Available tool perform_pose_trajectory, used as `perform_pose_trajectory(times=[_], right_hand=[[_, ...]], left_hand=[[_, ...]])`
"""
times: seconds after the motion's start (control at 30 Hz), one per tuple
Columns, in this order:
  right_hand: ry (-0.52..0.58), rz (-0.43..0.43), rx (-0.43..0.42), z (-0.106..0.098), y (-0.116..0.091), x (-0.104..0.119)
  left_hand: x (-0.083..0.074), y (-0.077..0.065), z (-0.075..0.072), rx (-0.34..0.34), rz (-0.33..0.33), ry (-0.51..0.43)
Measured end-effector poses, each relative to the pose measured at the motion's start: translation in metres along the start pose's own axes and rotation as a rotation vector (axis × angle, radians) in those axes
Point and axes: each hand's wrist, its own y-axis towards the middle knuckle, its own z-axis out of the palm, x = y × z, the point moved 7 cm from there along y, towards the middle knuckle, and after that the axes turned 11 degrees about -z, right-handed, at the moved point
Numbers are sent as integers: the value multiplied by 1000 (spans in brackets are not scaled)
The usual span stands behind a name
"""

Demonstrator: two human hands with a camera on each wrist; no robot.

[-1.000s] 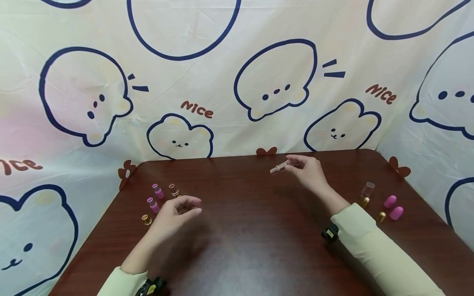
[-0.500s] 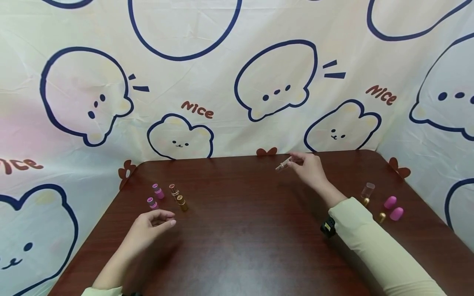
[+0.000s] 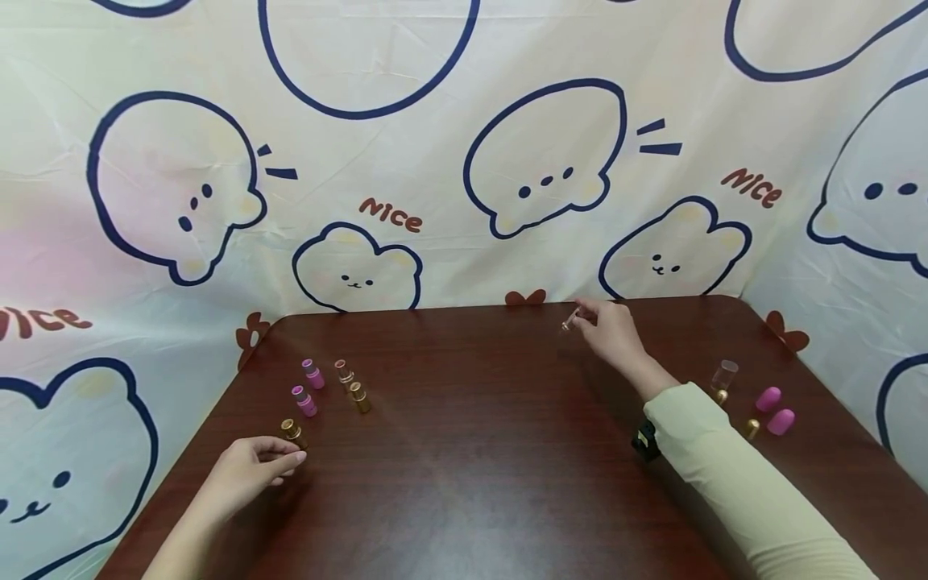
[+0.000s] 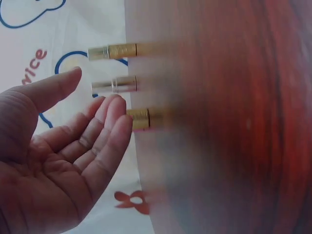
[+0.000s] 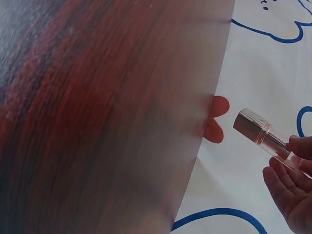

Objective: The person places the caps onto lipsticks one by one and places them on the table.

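Observation:
My right hand [image 3: 609, 330] pinches a small lipstick tube [image 5: 261, 131] above the table's far edge. In the right wrist view the tube has a shiny rose-gold end and a clear part, which fingers and thumb hold. My left hand [image 3: 254, 471] is just in front of a gold lipstick tube [image 3: 292, 431] at the table's left side. Its thumb stands apart from the fingers in the left wrist view, and nothing is between them. Whether the fingers touch the gold tube I cannot tell. Behind it stand two pink tubes [image 3: 304, 401] and two gold-toned tubes [image 3: 360, 397].
On the right of the brown table [image 3: 464, 451] are a clear cap [image 3: 724, 374], two pink caps [image 3: 780, 421] and two small gold caps [image 3: 751, 428], one partly hidden by the right sleeve. A printed cloth [image 3: 435, 177] hangs behind the table.
My left hand has moved left and toward me, from beside the back tubes to the front gold tube. My right hand has shifted slightly right with the lipstick tube, which is now steeper.

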Motion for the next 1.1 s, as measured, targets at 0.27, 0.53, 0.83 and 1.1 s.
perform_pose_trajectory(times=[0.27,0.53,0.83,1.1], right_hand=[[-23,52,57,9,0,-12],[-56,81,101,15,-2,-19],[-53,89,129,23,-5,-25],[-54,92,132,26,-5,-26]], left_hand=[[17,4,-20,-77,-91,132],[18,12,-25,-96,-83,206],[13,19,-21,-100,-55,181],[10,21,-18,-99,-48,157]])
